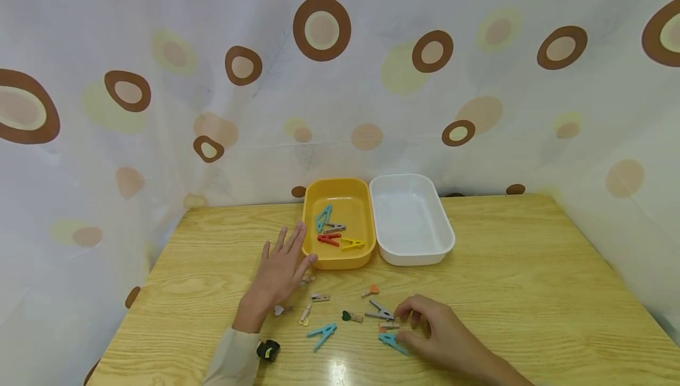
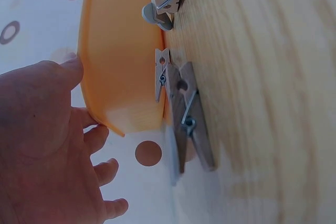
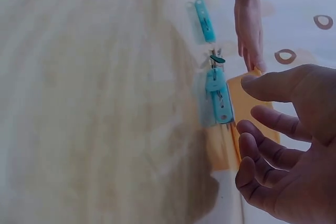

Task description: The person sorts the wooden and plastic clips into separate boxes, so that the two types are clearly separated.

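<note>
My left hand [image 1: 277,274] rests against the left wall of the yellow tray [image 1: 340,263], fingers spread; in the left wrist view its thumb and a finger touch the rim. My right hand [image 1: 438,333] is just right of a blue clip [image 1: 393,343], a grey clip [image 1: 380,310] and a small wooden clip [image 1: 389,326]. Its fingers are loosely bent with nothing between them in the right wrist view. Inside the yellow tray lie blue, grey, red [image 1: 329,238] and yellow [image 1: 353,245] clips. Another blue clip [image 1: 322,334] lies between the hands.
A white tray [image 1: 413,259] stands against the yellow one's right side. Several small wooden clips, one with a green heart [image 1: 347,316], are scattered on the wooden table [image 1: 531,291]. A black object [image 1: 268,350] lies by the left sleeve. A patterned curtain [image 1: 340,97] hangs behind.
</note>
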{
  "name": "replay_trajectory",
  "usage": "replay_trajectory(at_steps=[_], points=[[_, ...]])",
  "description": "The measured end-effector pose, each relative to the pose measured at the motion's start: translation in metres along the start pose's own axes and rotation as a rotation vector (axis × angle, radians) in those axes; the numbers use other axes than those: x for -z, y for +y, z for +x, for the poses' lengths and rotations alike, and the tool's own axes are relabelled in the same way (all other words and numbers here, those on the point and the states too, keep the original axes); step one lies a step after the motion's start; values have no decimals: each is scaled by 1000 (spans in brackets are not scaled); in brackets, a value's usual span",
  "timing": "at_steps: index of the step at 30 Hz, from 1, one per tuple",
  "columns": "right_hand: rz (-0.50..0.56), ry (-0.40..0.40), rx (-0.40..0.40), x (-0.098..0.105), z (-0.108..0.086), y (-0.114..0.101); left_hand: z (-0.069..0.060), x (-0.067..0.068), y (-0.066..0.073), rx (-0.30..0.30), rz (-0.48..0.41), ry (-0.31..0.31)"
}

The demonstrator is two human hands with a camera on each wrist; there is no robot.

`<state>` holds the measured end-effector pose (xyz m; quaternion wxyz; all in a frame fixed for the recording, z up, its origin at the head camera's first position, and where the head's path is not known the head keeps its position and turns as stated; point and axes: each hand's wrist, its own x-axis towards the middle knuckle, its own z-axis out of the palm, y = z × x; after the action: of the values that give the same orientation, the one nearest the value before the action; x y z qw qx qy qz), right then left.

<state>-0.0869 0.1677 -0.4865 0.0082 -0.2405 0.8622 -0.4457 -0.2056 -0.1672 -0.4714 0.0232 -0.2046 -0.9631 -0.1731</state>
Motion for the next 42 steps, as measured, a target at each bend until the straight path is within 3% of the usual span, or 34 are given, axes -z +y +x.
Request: replay_trajectory(at_steps=[5, 17, 29, 37, 42], points=[[23, -53, -48, -2, -9, 2, 0, 1, 0, 3, -5, -4], [-39, -78, 17, -3, -18, 3, 0, 0, 0, 8, 2, -4], [-59, -51, 65, -3, -16, 3, 0, -1, -1, 8, 5, -1], [-56, -24, 7, 2, -8, -7, 0, 0, 0, 7, -3, -2], [-92, 57, 81, 4, 1, -11, 0, -1, 0, 4, 0, 2]])
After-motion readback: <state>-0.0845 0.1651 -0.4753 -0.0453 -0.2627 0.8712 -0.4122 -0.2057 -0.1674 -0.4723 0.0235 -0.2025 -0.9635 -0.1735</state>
